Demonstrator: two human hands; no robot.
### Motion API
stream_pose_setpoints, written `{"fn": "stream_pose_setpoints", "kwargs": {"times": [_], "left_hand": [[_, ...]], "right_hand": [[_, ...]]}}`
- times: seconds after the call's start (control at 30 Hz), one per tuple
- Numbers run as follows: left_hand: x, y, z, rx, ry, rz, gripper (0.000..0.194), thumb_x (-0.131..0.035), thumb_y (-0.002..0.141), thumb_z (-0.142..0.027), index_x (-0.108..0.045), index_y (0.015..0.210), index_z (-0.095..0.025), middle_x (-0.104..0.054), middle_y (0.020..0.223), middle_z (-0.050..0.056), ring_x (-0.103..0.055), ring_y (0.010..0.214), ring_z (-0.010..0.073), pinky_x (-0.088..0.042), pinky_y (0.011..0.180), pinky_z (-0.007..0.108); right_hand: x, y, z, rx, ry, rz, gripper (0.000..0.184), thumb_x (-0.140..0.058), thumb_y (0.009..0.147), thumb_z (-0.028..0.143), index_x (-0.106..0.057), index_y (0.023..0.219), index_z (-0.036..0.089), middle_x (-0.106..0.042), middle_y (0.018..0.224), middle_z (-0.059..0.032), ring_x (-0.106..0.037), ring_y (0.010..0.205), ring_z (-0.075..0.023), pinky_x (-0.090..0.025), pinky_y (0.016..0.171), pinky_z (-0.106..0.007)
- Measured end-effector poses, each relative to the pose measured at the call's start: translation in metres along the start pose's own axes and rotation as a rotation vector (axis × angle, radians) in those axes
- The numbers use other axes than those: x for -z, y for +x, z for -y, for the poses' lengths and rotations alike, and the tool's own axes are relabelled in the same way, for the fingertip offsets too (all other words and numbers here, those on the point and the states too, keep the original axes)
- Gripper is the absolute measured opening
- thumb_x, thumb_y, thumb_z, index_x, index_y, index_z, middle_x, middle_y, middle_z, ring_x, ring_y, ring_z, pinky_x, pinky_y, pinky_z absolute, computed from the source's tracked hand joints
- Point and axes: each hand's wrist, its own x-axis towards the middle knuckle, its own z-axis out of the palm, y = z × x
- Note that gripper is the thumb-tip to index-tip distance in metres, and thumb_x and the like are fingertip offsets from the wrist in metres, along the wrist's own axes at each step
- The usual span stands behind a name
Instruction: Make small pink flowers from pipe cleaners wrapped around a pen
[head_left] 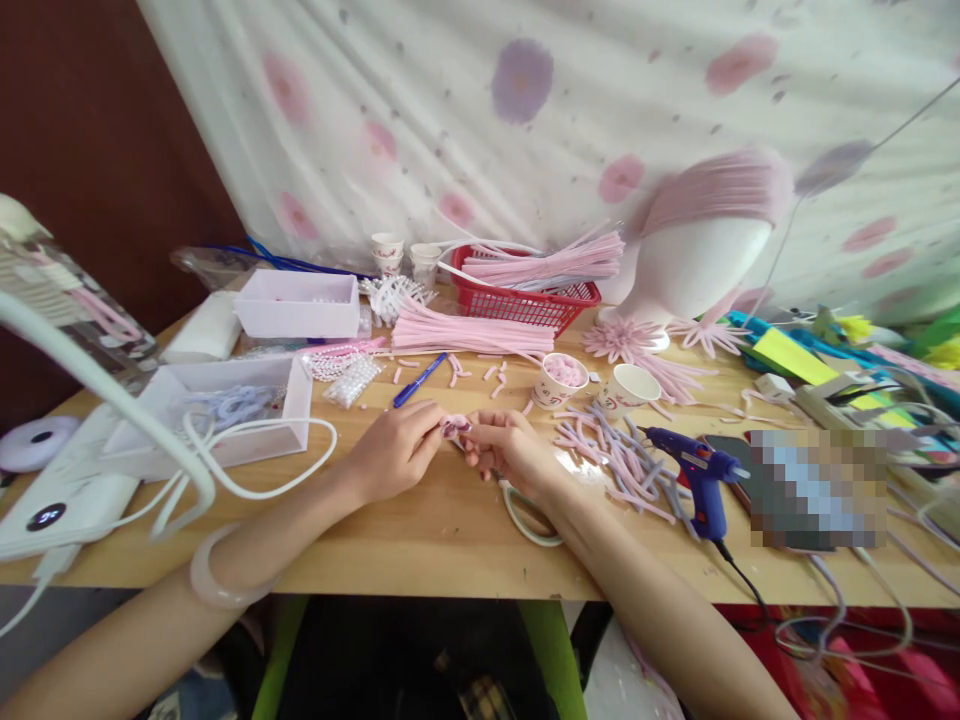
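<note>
- The left hand (401,445) and right hand (510,445) were close together, fingertips pinched on a small pink piece (456,424), probably because something so small needed steadying from both sides; its exact shape was hidden by the fingers.
- The pink piece was between the two hands, just above the worktop (405,555), perhaps kept low to rest the forearms.
- A pale ring (541,541) lay beside and partly behind the right wrist.
- Just beyond the left hand lay a blue pen (420,380), likely within easy reach.
- Beyond the right hand stood a paper cup (553,396) holding pink bits, probably to stop them scattering.
- To its right were loose pink and grey strips (630,465), then a blue glue gun (709,495), its nozzle towards the strips.
- Left of the left hand, an open white box (281,445) held bluish pieces, seemingly to keep them sorted.
- Farther out, a bundle of long pink stems (469,332) lay before a red basket (517,308); a white mannequin head (690,270) stood to the far right, wearing a pink band.
</note>
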Motion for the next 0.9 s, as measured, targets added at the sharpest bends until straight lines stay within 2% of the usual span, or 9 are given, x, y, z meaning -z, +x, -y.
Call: {"fn": "stream_pose_setpoints", "kwargs": {"times": [0.07, 0.13, 0.27, 0.33, 0.43, 0.53, 0.6, 0.77, 0.9], "left_hand": [[-0.001, 0.001, 0.0, 0.09, -0.114, 0.025, 0.024, -0.043, 0.092, -0.027, -0.052, 0.071, -0.019, -0.054, 0.065, 0.0, -0.051, 0.062, 0.0149, -0.04, 0.061, 0.027], [0.0, 0.003, 0.0, 0.211, -0.329, 0.044, 0.024, -0.045, 0.091, -0.034, -0.055, 0.076, -0.018, -0.057, 0.069, 0.0, -0.053, 0.063, 0.0146, -0.044, 0.061, 0.027], [-0.001, 0.006, 0.0, 0.361, -0.636, 0.02, 0.027, -0.054, 0.086, -0.043, -0.056, 0.085, -0.017, -0.059, 0.073, 0.0, -0.058, 0.065, 0.0145, -0.049, 0.061, 0.028], [-0.002, 0.006, -0.002, 0.332, -0.606, 0.019, 0.025, -0.054, 0.087, -0.041, -0.055, 0.081, -0.017, -0.058, 0.069, -0.001, -0.057, 0.063, 0.0138, -0.048, 0.061, 0.027], [-0.005, 0.003, -0.003, 0.263, -0.444, 0.049, 0.02, -0.05, 0.09, -0.033, -0.053, 0.077, -0.018, -0.058, 0.068, -0.001, -0.057, 0.062, 0.0139, -0.046, 0.058, 0.025], [-0.007, 0.0, -0.003, 0.213, -0.314, 0.065, 0.018, -0.048, 0.091, -0.028, -0.052, 0.076, -0.018, -0.057, 0.069, 0.0, -0.057, 0.064, 0.0144, -0.044, 0.058, 0.025], [-0.007, 0.0, -0.002, 0.192, -0.342, 0.061, 0.018, -0.047, 0.091, -0.028, -0.054, 0.078, -0.018, -0.058, 0.07, 0.0, -0.057, 0.066, 0.0146, -0.046, 0.062, 0.027], [-0.005, 0.002, 0.001, 0.256, -0.638, 0.073, 0.023, -0.048, 0.091, -0.035, -0.055, 0.081, -0.016, -0.059, 0.073, 0.001, -0.06, 0.068, 0.0152, -0.05, 0.067, 0.03], [-0.002, 0.002, -0.002, 0.232, -0.593, 0.091, 0.02, -0.049, 0.091, -0.032, -0.057, 0.082, -0.015, -0.061, 0.074, 0.002, -0.06, 0.069, 0.0145, -0.05, 0.067, 0.028]], "right_hand": [[0.002, 0.002, 0.001, -0.026, 0.096, 0.036, 0.028, -0.074, 0.069, 0.035, -0.057, 0.062, 0.014, -0.059, 0.058, -0.0004, -0.055, 0.048, -0.0102, -0.043, 0.04, -0.02], [0.004, 0.002, 0.002, 0.037, 0.119, 0.045, 0.03, -0.077, 0.068, 0.039, -0.061, 0.068, 0.013, -0.063, 0.065, -0.0025, -0.06, 0.054, -0.0117, -0.049, 0.045, -0.021], [0.001, -0.002, 0.007, 0.161, 0.075, 0.027, 0.038, -0.068, 0.077, 0.052, -0.061, 0.078, 0.015, -0.065, 0.07, -0.0039, -0.062, 0.061, -0.0133, -0.054, 0.05, -0.024], [-0.002, -0.004, 0.005, 0.191, -0.025, -0.008, 0.04, -0.062, 0.081, 0.056, -0.057, 0.078, 0.017, -0.062, 0.068, -0.0015, -0.06, 0.058, -0.0121, -0.052, 0.048, -0.023], [-0.006, -0.004, -0.001, 0.234, -0.243, -0.056, 0.037, -0.055, 0.088, 0.052, -0.05, 0.074, 0.019, -0.053, 0.059, 0.005, -0.048, 0.042, -0.0068, -0.04, 0.037, -0.017], [-0.008, -0.004, -0.005, 0.246, -0.266, -0.042, 0.037, -0.051, 0.091, 0.049, -0.046, 0.069, 0.02, -0.043, 0.05, 0.009, -0.037, 0.034, -0.0043, -0.033, 0.032, -0.016], [-0.007, -0.003, -0.004, 0.213, -0.169, -0.016, 0.037, -0.051, 0.089, 0.05, -0.045, 0.069, 0.02, -0.042, 0.049, 0.0098, -0.036, 0.032, -0.0044, -0.033, 0.031, -0.016], [-0.005, -0.005, 0.006, 0.146, -0.11, 0.029, 0.037, -0.055, 0.085, 0.053, -0.051, 0.073, 0.018, -0.052, 0.049, 0.0071, -0.046, 0.032, -0.0063, -0.039, 0.032, -0.016], [-0.005, -0.006, 0.008, 0.101, -0.146, 0.109, 0.044, -0.048, 0.087, 0.058, -0.054, 0.074, 0.017, -0.053, 0.047, 0.0054, -0.047, 0.032, -0.0069, -0.039, 0.032, -0.016]]}}
